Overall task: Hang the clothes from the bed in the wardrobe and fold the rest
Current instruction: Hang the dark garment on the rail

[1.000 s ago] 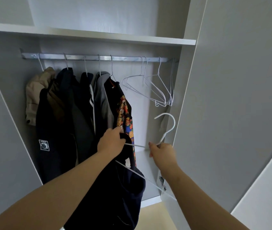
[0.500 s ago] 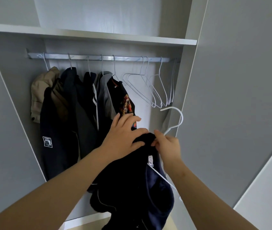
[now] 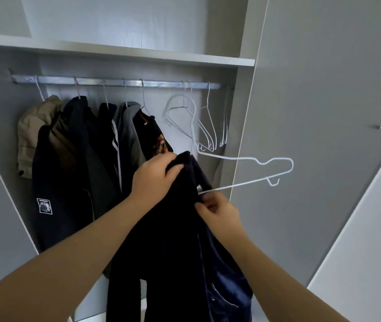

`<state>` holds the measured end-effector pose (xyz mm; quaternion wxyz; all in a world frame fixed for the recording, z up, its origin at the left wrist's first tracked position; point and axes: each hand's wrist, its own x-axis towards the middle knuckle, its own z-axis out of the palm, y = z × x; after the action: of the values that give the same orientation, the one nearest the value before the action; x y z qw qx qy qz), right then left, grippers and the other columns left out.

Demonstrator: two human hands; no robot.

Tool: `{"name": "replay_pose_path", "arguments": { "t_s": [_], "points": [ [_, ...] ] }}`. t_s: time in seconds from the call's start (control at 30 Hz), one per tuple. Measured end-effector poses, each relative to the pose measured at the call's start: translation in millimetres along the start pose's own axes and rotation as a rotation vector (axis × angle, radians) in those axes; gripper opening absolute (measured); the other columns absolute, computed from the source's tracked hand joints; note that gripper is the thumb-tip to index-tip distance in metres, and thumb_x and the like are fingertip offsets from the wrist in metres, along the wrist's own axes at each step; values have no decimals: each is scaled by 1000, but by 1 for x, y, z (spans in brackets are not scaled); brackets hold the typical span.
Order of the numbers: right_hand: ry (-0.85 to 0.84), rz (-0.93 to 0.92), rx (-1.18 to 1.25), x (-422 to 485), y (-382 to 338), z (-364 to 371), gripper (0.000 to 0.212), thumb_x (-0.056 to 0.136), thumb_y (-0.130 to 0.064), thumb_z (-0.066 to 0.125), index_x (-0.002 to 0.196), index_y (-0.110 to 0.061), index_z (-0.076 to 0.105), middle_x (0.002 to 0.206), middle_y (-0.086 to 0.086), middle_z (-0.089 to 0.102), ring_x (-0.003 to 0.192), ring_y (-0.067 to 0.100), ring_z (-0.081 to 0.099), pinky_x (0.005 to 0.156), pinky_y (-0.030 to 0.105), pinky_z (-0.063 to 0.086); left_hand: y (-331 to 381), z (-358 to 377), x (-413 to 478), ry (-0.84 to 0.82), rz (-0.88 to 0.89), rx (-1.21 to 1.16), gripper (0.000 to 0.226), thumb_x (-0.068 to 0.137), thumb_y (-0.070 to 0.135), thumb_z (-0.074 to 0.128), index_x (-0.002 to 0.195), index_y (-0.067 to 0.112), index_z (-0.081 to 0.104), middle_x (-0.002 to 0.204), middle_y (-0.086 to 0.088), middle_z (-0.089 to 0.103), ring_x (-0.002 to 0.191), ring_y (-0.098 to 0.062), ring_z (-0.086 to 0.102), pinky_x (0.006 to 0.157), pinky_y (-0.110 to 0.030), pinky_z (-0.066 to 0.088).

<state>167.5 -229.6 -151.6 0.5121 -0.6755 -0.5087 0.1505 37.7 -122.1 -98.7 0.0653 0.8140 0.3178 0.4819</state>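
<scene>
White hanger (image 3: 277, 158) now swung sideways, one end poking free of dark garment (image 3: 173, 240), below rail (image 3: 119, 82). Left hand (image 3: 154, 177) clutches garment's top edge under rail's middle. Right hand (image 3: 218, 213), lower down, pinches fabric at hanger wire. Hung clothes (image 3: 80, 147) under rail's left half.

- A home, most likely a bedroom, seen facing an open built-in wardrobe (image 3: 245, 112) with plain grey panels
- A metal rail (image 3: 115, 81) runs across it under a white shelf (image 3: 138, 54)
- Everyday clothes hang at the left of the rail: a beige jacket (image 3: 33, 126), a dark jacket with a white patch (image 3: 57, 182), a grey hooded top (image 3: 127, 122)
- Empty wire hangers (image 3: 202, 126) hang at the right of the rail
- A tall grey door (image 3: 312, 101) with a small knob (image 3: 379, 127) stands on the right
- Two bare hands, left hand (image 3: 154, 175) and right hand (image 3: 218, 211), hold a dark garment (image 3: 173, 252) and a white hanger (image 3: 256, 160) before the opening
</scene>
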Motion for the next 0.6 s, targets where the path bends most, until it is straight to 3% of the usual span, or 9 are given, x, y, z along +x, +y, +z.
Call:
{"name": "replay_pose_path", "arguments": {
  "t_s": [0.03, 0.13, 0.23, 0.3, 0.4, 0.6],
  "points": [
    [-114, 61, 4, -2, 9, 1, 13, 82, -32, 67, 89, -32, 56, 77, -21, 61, 74, -6, 58, 66, 9, 41, 1, -4, 4, -1, -1, -22, 20, 89, 26, 58, 97, 9, 64, 84, -5, 64, 73, -18, 57, 62, -32, 44],
    [-503, 274, -60, -10, 34, -3, 42, 82, -44, 66, 117, -24, 57, 103, -13, 63, 95, 7, 60, 78, 13, 43, -1, -17, 16, 2, 19, -74, 19, 89, 22, 59, 98, 6, 65, 83, -9, 65, 74, -24, 60, 68, -41, 50],
    [-744, 388, -531, -15, 54, -12, 48, 82, -45, 63, 118, -13, 59, 102, 0, 64, 87, 12, 57, 73, 17, 41, -13, -30, 22, -1, 52, -51, 20, 89, 21, 60, 102, 8, 66, 87, -8, 68, 79, -24, 62, 73, -41, 50],
    [-725, 366, -784, -11, 60, -16, 41, 84, -42, 58, 111, -10, 61, 101, 5, 65, 90, 18, 60, 73, 21, 43, -25, -35, 19, -75, 112, 48, 20, 90, 21, 59, 104, 10, 67, 90, -6, 68, 84, -23, 63, 73, -37, 49],
    [-696, 285, -998, -1, 62, -19, 37, 87, -39, 52, 113, -13, 59, 110, 5, 62, 104, 24, 58, 86, 28, 40, -42, -42, 11, -172, 186, 184, 22, 90, 24, 58, 104, 10, 68, 90, -5, 67, 84, -23, 63, 69, -28, 45],
    [-618, 150, -1127, 9, 65, -26, 39, 90, -47, 47, 115, -19, 60, 113, 1, 64, 112, 22, 54, 104, 35, 25, -68, -65, -7, -213, 407, 352, 62, 93, 52, 29, 83, 6, 70, 64, -2, 61, 53, -17, 62, 44, -18, 42]
  ]
}}
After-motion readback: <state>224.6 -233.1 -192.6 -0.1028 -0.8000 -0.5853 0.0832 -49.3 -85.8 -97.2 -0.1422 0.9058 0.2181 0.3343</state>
